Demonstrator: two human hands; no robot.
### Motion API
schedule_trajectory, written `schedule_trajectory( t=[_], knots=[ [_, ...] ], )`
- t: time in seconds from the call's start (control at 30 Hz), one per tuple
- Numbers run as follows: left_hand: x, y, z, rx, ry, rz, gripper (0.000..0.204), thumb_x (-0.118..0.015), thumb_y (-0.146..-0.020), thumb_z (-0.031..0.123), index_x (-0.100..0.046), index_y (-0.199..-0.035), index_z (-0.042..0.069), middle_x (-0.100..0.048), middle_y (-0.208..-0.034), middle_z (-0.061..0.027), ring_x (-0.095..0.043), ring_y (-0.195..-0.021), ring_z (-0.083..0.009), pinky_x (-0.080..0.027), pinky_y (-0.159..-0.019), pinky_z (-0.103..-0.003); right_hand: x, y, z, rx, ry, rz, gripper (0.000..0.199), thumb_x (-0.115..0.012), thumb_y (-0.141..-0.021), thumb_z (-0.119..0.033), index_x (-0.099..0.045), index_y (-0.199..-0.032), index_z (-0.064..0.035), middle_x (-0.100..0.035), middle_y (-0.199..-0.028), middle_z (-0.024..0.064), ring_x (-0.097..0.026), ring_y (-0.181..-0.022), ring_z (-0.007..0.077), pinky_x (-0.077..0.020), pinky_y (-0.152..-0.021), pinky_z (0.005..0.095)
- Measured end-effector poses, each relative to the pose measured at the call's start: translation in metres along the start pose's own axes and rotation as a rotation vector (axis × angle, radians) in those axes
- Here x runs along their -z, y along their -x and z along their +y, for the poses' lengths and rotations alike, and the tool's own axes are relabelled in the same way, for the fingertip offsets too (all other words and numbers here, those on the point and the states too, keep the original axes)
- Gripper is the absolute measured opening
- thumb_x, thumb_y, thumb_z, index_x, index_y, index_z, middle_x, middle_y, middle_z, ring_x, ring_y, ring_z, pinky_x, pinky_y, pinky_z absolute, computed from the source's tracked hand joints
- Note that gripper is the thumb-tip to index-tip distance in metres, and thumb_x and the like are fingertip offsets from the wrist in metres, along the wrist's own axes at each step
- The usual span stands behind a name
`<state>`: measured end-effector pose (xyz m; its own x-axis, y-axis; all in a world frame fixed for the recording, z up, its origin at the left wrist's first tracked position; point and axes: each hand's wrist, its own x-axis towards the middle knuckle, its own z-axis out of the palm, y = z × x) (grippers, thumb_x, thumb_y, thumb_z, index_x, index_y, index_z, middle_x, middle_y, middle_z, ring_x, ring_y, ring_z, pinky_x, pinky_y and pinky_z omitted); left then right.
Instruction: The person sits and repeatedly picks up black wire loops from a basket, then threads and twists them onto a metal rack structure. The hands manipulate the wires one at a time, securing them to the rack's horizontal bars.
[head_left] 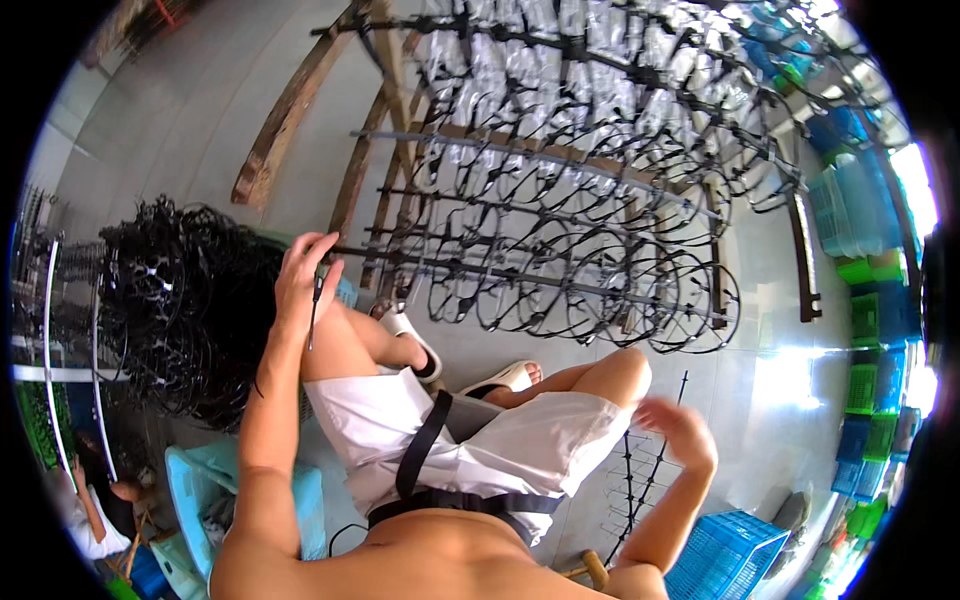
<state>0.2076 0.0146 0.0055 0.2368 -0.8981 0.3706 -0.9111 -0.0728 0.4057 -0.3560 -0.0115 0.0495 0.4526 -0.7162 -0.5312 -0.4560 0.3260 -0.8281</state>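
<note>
My left hand (303, 282) is raised over my left knee, its fingers closed around a thin tool (317, 294) with a black handle and a slim shaft pointing down. Its fingertips meet the left end of a dark rod (500, 272). Along that rod hang several thin black hoops (590, 310). Blurred by motion, my right hand (682, 428) is beside my right knee; its fingers cannot be made out, and nothing plainly shows in it.
A wooden rack (395, 60) ahead bears more rods of black loops and clear pieces. A heap of black looped parts (180, 300) stands at left, above a light-blue tub (190, 480). Blue crate (725, 555) lies lower right; stacked crates (862, 390) line the right. Another person (95, 515) sits far left.
</note>
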Motion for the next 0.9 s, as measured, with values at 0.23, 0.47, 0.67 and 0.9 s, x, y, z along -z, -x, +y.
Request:
schedule_trajectory(
  t=[0.23,0.47,0.67,0.9],
  knots=[
    [-0.041,-0.011,-0.025,-0.143,-0.155,-0.072,0.021,-0.067,-0.076,0.013,-0.062,-0.096,0.011,-0.056,-0.1,-0.0107,-0.059,-0.087,-0.0341,-0.05,-0.071,-0.042,0.126,-0.074,0.068,0.281,1.164,0.896,0.077,-0.073,-0.069,-0.009,-0.04,-0.138,-0.0171,-0.036,-0.136,0.0158,-0.036,-0.124,0.0378,-0.0336,-0.103,0.0465],
    [-0.008,-0.013,-0.026,-0.335,-0.237,0.15,0.021,-0.068,-0.072,0.01,-0.06,-0.091,0.013,-0.059,-0.091,-0.0089,-0.061,-0.079,-0.0317,-0.05,-0.064,-0.042,0.142,-0.135,0.078,0.536,1.265,1.031,0.006,-0.057,-0.075,-0.011,-0.056,-0.072,-0.0053,-0.055,-0.087,0.0123,-0.052,-0.087,0.0333,-0.0425,-0.076,0.0437],
    [0.202,-0.001,0.076,-0.523,-0.425,0.597,0.03,-0.069,-0.065,0.007,-0.068,-0.095,0.009,-0.065,-0.103,-0.011,-0.064,-0.062,-0.0227,-0.053,-0.055,-0.032,0.152,-0.024,0.03,0.745,1.128,1.496,0.006,-0.052,-0.079,-0.01,-0.047,-0.076,-0.0103,-0.046,-0.08,0.0085,-0.047,-0.078,0.028,-0.0432,-0.075,0.0411],
    [0.409,-0.205,0.25,-0.754,-0.676,0.926,0.017,-0.064,-0.081,0.01,-0.062,-0.098,0.009,-0.062,-0.093,-0.0089,-0.06,-0.087,-0.0295,-0.05,-0.071,-0.039,0.236,0.224,-0.236,0.899,1.406,1.87,0.013,-0.048,-0.085,-0.013,-0.053,-0.095,-0.0057,-0.055,-0.093,0.0145,-0.053,-0.089,0.0305,-0.0438,-0.081,0.042]
  ],
)
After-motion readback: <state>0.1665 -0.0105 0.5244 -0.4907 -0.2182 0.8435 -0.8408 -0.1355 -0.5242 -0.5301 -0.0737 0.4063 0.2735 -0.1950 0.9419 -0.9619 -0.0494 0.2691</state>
